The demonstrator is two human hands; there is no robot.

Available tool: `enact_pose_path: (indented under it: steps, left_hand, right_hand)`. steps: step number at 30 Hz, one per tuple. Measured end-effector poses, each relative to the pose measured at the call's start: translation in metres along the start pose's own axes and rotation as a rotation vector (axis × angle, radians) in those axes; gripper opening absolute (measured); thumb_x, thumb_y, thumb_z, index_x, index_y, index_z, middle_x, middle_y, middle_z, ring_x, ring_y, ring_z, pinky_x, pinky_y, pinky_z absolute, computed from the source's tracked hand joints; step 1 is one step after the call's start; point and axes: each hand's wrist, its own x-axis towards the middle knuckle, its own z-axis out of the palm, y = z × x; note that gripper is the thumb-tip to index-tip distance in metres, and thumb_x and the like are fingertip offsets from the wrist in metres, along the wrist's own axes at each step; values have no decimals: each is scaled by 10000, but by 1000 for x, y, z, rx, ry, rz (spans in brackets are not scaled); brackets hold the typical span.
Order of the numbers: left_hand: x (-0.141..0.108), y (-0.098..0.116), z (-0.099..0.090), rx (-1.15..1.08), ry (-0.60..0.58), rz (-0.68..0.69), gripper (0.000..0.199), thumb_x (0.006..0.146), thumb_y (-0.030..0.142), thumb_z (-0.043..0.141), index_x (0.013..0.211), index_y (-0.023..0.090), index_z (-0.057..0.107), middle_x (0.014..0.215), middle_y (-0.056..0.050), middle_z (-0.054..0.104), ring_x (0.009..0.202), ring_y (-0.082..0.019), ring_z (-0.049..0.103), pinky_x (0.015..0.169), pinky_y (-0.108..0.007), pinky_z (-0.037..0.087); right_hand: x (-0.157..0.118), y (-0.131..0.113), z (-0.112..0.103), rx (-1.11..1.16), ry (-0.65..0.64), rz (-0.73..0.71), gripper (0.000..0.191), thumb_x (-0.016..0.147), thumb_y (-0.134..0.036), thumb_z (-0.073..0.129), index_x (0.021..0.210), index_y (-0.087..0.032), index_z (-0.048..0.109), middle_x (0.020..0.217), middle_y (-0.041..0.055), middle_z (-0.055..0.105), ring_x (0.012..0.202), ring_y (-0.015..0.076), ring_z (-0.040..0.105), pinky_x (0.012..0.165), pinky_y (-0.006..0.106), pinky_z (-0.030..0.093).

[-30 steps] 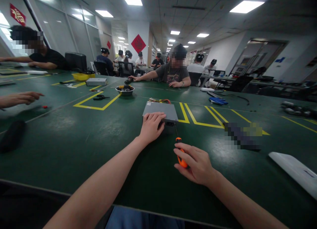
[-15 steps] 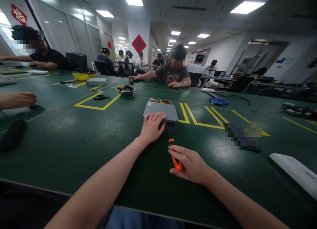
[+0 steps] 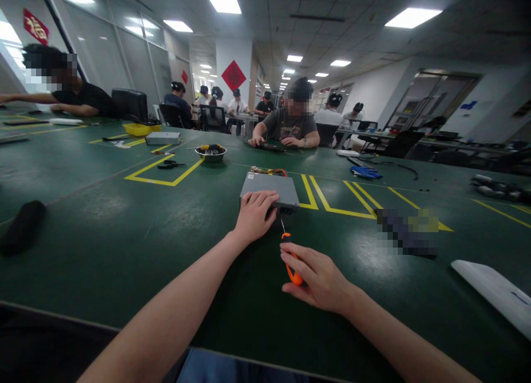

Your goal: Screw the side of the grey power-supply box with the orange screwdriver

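Grey metal case (image 3: 269, 187) is pinned down on the green workbench (image 3: 136, 261) by the left hand (image 3: 255, 215), laid open and flat on top, right by the end with a small dark port (image 3: 285, 209). Orange-handled screwdriver (image 3: 292, 267) is held pretty snugly in the right hand (image 3: 317, 277), thin shaft pointed up at that end, tip just short of the case as far as can be told. Bundled coloured wires (image 3: 267, 172) are seen behind the case, and yellow tape lines (image 3: 332, 203) run just beside it.
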Motion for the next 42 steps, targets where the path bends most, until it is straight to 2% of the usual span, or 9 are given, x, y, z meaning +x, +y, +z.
enact_pose_path:
  steps: [5, 8, 14, 17, 24, 31, 34, 38, 42]
  left_hand:
    - [0, 0, -1, -11, 7, 9, 280, 891, 250, 410, 1149, 255, 518, 1231, -7, 563, 1154, -165, 463, 968, -361, 283]
    - [0, 0, -1, -20, 15, 17, 295, 913, 232, 363, 1172, 258, 504, 1238, -6, 561, 1159, -151, 463, 967, -347, 282]
    - [-1, -2, 1, -163, 85, -23, 246, 918, 172, 335, 1099, 240, 486, 1196, 7, 591, 1097, -112, 508, 948, -316, 297]
    - [-1, -3, 2, -214, 94, -32, 186, 917, 174, 340, 931, 241, 513, 1165, 31, 609, 1056, -109, 532, 920, -312, 311]
    - [0, -3, 5, -283, 134, -71, 201, 932, 176, 292, 878, 232, 477, 1081, 30, 645, 973, -104, 564, 900, -316, 312]
    - [-1, -4, 6, -263, 131, -58, 200, 943, 191, 277, 875, 225, 463, 1074, 29, 647, 977, -95, 559, 905, -310, 303]
    - [-1, -3, 5, -252, 132, -61, 219, 949, 205, 262, 873, 220, 466, 1071, 21, 648, 959, -97, 562, 901, -308, 309]
    - [0, -4, 5, -228, 124, -59, 217, 945, 203, 271, 865, 214, 473, 1072, 14, 646, 957, -105, 561, 902, -309, 312]
    - [-1, -5, 5, -194, 105, -40, 211, 939, 197, 285, 896, 214, 491, 1108, 7, 631, 992, -110, 551, 924, -310, 307]
  right_hand:
    - [7, -2, -8, 4, -200, -61, 364, 885, -289, 424, 1217, -143, 450, 1193, 192, 525, 957, 221, 602, 764, 336, 521]
    - [6, -1, -4, -48, -111, -81, 259, 882, -284, 464, 1112, -174, 513, 1168, 179, 548, 814, 185, 622, 678, 311, 520]
    - [3, -5, 6, 3, -8, -37, 213, 879, -308, 495, 984, -124, 522, 1103, 179, 584, 881, 191, 608, 694, 286, 515]
    - [4, -7, 6, 21, -16, -5, 231, 883, -332, 483, 983, -129, 531, 1092, 169, 587, 878, 194, 606, 699, 299, 516]
    - [0, -5, -3, 91, -72, 45, 336, 876, -304, 456, 1181, -166, 484, 1211, 177, 511, 1030, 237, 560, 771, 357, 510]
    - [1, -1, 0, 94, 84, 17, 304, 839, -329, 557, 1058, -133, 479, 1124, 184, 577, 890, 210, 614, 709, 317, 522]
    - [2, -2, 4, 118, 39, 42, 274, 841, -355, 552, 1005, -143, 492, 1106, 167, 589, 874, 202, 619, 708, 313, 521]
    - [-1, -3, 1, 101, -84, 78, 354, 854, -361, 515, 1145, -161, 483, 1175, 162, 542, 968, 230, 591, 753, 352, 515]
    - [-1, 0, 0, 74, -47, 53, 327, 859, -317, 514, 1144, -159, 488, 1156, 160, 553, 944, 219, 599, 741, 343, 518]
